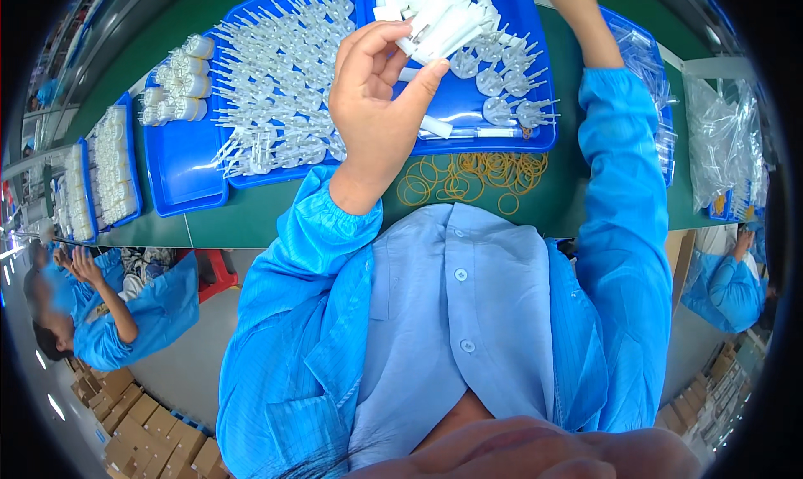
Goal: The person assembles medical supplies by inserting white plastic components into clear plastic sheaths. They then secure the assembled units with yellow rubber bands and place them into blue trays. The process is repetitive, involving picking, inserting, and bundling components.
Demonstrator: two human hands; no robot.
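My left hand is raised over the green table, with thumb and fingers pinched on a small white plastic piece. That piece sits at the edge of a heap of white plastic pieces in a blue tray. The same tray holds several clear round parts with thin stems. To the left, another blue tray is full of clear stemmed parts. My right forearm in a blue sleeve reaches past the top edge, so that hand is hidden.
Yellow rubber bands lie loose on the table by the tray's near edge. Banded bundles of parts fill trays at the left. Clear plastic bags lie at the right. Other people in blue coats sit at left and right.
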